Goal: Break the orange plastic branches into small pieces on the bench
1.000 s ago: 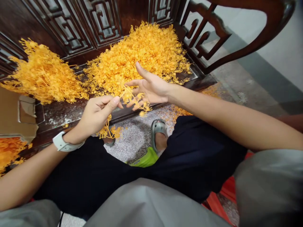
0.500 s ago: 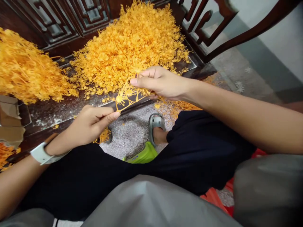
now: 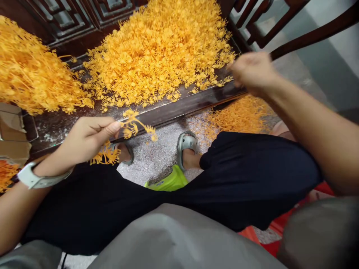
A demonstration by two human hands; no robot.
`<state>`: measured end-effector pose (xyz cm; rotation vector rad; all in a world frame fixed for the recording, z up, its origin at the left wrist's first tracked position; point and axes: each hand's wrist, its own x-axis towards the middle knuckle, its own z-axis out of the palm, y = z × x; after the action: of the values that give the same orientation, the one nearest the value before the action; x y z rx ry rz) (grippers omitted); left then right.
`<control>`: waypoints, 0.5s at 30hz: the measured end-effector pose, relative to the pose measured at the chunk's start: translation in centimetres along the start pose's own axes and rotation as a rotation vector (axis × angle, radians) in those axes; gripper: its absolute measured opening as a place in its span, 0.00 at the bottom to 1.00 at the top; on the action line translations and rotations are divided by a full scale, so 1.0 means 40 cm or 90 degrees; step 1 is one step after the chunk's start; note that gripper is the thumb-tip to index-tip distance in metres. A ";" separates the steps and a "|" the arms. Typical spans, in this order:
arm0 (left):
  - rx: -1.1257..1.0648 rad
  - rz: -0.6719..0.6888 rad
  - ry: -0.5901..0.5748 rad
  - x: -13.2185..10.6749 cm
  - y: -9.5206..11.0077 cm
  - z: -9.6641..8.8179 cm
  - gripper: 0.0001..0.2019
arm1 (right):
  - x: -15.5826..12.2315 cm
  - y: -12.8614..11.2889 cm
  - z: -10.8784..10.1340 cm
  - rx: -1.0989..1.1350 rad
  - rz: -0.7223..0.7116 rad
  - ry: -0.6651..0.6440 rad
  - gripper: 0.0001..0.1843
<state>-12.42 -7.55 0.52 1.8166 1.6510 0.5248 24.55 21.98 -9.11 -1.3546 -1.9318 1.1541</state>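
Sprig (image 3: 136, 126), orange plastic, pinched by left hand (image 3: 84, 141); right hand (image 3: 252, 71) blurred, grip unclear.

This looks like a room in a home where someone does small hand work. A big dark wooden bench (image 3: 179, 106) with a carved back (image 3: 70, 18) and a curved armrest (image 3: 308, 35), the kind a family keeps in a living room, stands on a speckled stone floor (image 3: 157, 157). Heaps of orange plastic sprigs (image 3: 159, 48) cover the seat and spill onto the floor, a torn cardboard box (image 3: 14, 130) sits beside them, and the person wears grey sandals (image 3: 185, 144).
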 end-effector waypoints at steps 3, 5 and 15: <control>0.015 -0.010 0.015 0.026 -0.012 0.016 0.17 | -0.032 0.004 0.095 -0.275 -0.005 -0.543 0.29; 0.025 -0.003 -0.006 0.042 -0.014 0.031 0.17 | -0.056 -0.048 0.170 -0.282 -0.025 -0.750 0.30; 0.165 0.204 -0.102 0.077 -0.003 0.090 0.20 | -0.009 -0.269 0.156 -0.303 -0.406 0.036 0.41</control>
<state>-9.69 -5.16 -2.53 2.2703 1.3781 0.2979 14.49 17.93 -3.03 -0.8328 -2.4294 0.3605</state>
